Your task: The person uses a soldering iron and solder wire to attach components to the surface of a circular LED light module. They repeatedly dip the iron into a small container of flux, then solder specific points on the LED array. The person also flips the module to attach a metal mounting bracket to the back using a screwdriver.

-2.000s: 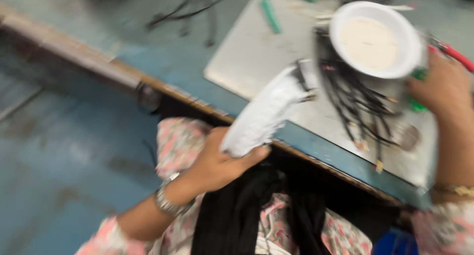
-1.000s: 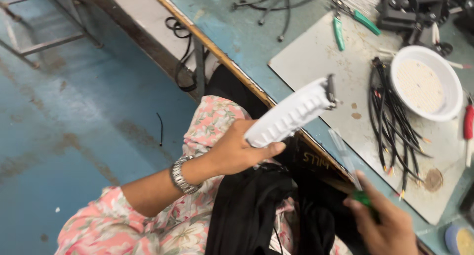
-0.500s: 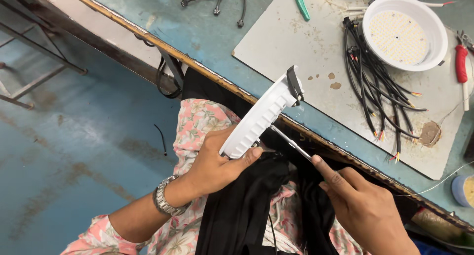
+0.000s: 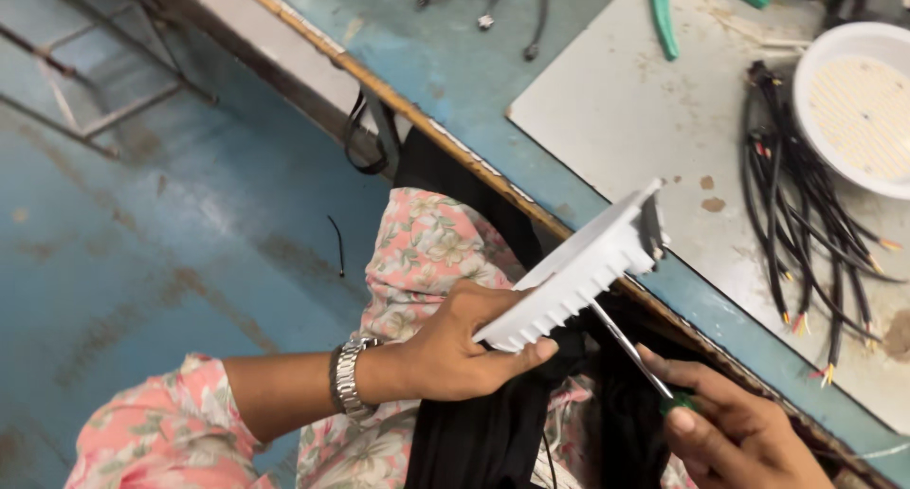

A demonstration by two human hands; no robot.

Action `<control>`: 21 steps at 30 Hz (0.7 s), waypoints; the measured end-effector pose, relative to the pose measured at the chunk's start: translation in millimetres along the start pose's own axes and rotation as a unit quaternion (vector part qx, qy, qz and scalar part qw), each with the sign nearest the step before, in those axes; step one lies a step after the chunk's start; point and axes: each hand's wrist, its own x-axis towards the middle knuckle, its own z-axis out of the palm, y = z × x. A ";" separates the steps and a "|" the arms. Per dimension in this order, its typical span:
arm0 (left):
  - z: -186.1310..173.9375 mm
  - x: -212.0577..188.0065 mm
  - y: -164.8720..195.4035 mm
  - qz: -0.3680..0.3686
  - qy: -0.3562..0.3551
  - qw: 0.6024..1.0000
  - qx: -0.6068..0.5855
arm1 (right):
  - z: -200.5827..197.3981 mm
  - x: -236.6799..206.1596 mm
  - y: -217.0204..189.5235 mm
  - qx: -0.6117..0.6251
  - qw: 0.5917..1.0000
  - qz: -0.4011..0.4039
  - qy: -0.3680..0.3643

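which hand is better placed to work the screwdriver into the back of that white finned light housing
Right, most likely. The right hand already holds the screwdriver, whose tip meets the white finned housing. The left hand grips that housing by its lower edge, so it is busy steadying it.

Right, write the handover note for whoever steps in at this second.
Left hand: grips the white finned lamp housing edge-on, over the lap, beside the bench edge.
Right hand: holds a green-handled screwdriver, tip up against the housing's underside.
On the bench: grey mat, bundle of black wires, a second white lamp disc, green-handled pliers.
Done: housing picked up, tool at it.
Left: cannot tell whether any screw is in.
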 end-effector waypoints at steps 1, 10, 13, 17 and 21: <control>-0.2 1.4 0.6 0.014 -0.003 1.000 -0.009 | -5.3 2.4 1.5 0.048 0.996 0.066 -0.026; -4.3 14.2 11.0 0.042 0.018 0.999 -0.007 | -3.8 6.1 5.1 -0.452 0.826 -0.260 0.213; -7.0 16.7 7.8 0.018 0.014 0.999 0.027 | -6.8 19.3 27.1 -0.203 0.944 -0.239 0.104; -12.4 16.5 -2.5 -0.018 0.006 1.000 0.017 | -19.1 27.7 54.6 0.334 0.932 -0.051 -0.132; -17.4 13.3 -5.7 -0.026 0.003 1.000 -0.016 | -21.9 29.9 45.9 0.243 0.966 -0.043 -0.074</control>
